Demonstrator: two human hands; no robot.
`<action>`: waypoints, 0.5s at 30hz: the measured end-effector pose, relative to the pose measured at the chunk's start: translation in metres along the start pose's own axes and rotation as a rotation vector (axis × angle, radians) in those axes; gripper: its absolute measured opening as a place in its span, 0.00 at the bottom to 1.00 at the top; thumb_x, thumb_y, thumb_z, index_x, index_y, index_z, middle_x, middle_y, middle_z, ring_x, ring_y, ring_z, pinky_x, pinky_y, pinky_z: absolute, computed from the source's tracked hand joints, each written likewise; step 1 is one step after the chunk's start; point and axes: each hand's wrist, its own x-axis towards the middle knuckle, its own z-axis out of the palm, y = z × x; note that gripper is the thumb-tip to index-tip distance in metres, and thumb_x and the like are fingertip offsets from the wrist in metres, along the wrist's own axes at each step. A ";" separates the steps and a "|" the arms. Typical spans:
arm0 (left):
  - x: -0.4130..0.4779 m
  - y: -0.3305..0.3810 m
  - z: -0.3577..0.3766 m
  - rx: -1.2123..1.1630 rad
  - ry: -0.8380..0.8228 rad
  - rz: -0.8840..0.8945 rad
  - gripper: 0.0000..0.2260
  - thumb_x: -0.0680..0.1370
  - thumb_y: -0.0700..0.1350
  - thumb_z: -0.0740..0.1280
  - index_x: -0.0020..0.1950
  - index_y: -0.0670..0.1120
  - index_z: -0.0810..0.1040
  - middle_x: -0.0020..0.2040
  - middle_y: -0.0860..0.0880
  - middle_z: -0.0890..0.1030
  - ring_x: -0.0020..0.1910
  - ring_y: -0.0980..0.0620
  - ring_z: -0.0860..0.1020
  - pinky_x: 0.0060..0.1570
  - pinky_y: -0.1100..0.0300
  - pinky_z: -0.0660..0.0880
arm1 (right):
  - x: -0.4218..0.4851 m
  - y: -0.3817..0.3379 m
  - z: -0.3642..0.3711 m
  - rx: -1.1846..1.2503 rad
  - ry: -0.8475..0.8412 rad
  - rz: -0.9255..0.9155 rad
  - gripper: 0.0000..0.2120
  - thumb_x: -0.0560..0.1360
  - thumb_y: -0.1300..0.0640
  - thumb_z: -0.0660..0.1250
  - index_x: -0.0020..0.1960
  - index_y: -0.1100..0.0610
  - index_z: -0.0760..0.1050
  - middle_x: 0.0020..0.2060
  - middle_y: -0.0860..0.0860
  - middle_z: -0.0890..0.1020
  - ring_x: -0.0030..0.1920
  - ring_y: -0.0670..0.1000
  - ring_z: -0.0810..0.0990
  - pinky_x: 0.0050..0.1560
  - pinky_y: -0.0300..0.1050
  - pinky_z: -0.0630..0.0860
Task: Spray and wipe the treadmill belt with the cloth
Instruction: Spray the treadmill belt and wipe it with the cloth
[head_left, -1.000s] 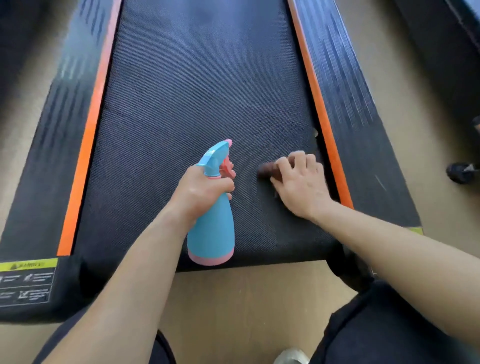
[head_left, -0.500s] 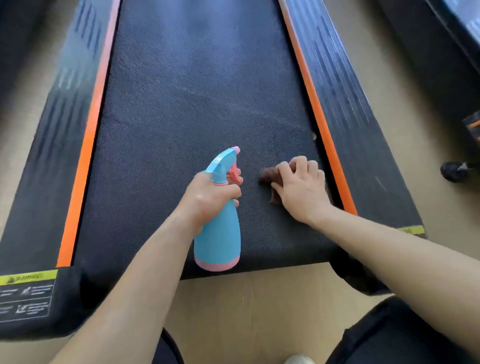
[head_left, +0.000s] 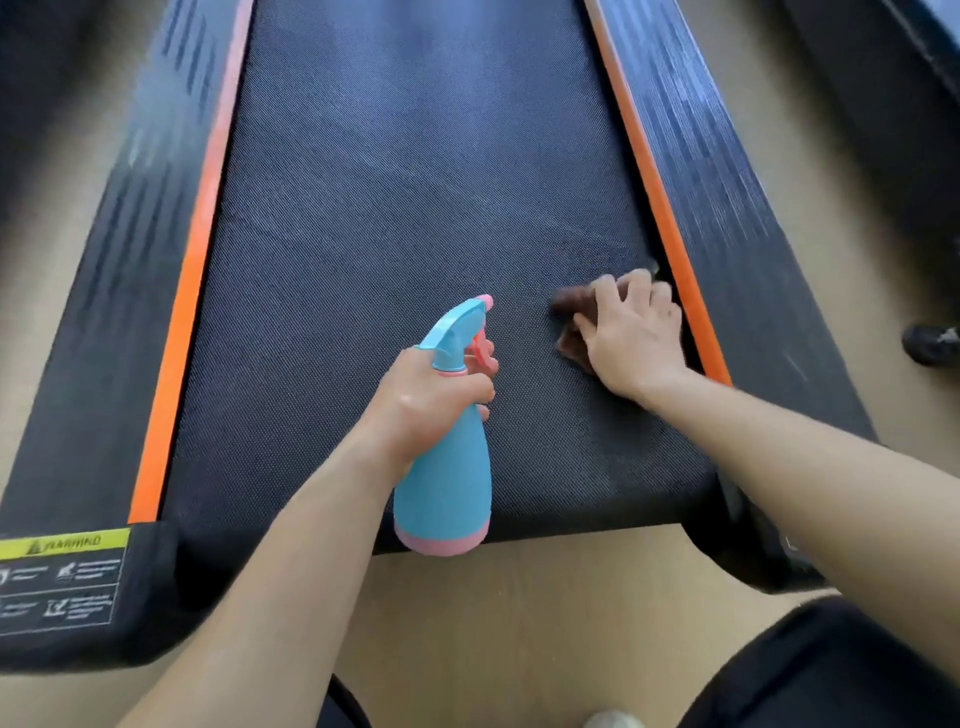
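- Here is the left hand (head_left: 422, 402), wrapped round the neck of the spray bottle (head_left: 448, 470), its fingers (head_left: 475, 388) clenched just under the trigger head.
- The bottle is blue with a pink base and a pink trigger. It stands roughly upright over the near edge of the treadmill belt (head_left: 405, 208), nozzle pointing away from the person and a little to the right.
- I cannot tell whether the pink base touches the belt or hangs just above it.
- Over on the right, the right hand (head_left: 632, 340) is down flat on the belt, close to the right-hand orange strip (head_left: 655, 195).
- Its fingers (head_left: 638, 285) are bent over the cloth (head_left: 570, 304), a bunched brown rag pressed onto the belt, peeking out ahead of the thumb and at the left side of the hand.
- Bottle and cloth sit near each other, not touching, a patch of bare belt between them.
- A matching orange strip (head_left: 191, 283) runs down the belt's left side, with dark side rails outside both.
- A yellow warning label (head_left: 65, 544) marks the near left corner of the treadmill.
- Pale wooden floor (head_left: 519, 597) shows below the belt's end, with the person's dark trouser leg (head_left: 831, 670) at the bottom right.
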 end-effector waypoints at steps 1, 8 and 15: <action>-0.002 -0.001 -0.001 -0.009 -0.003 -0.002 0.14 0.66 0.41 0.70 0.46 0.57 0.86 0.50 0.49 0.87 0.38 0.51 0.82 0.51 0.47 0.84 | -0.029 0.004 -0.003 -0.010 0.016 -0.070 0.17 0.78 0.44 0.65 0.60 0.55 0.72 0.58 0.60 0.71 0.55 0.65 0.71 0.53 0.61 0.71; -0.009 0.001 0.002 0.017 -0.006 -0.015 0.17 0.64 0.42 0.70 0.47 0.60 0.85 0.49 0.44 0.86 0.40 0.50 0.81 0.55 0.36 0.81 | -0.042 0.018 -0.007 -0.056 -0.008 -0.293 0.19 0.77 0.41 0.58 0.56 0.55 0.74 0.54 0.58 0.73 0.52 0.64 0.73 0.48 0.61 0.75; -0.011 0.001 0.006 0.011 -0.001 -0.008 0.18 0.64 0.42 0.70 0.48 0.61 0.86 0.51 0.47 0.87 0.41 0.52 0.83 0.55 0.40 0.83 | 0.032 -0.015 0.002 -0.032 -0.084 0.042 0.19 0.82 0.42 0.58 0.64 0.55 0.68 0.64 0.59 0.69 0.62 0.65 0.68 0.59 0.61 0.67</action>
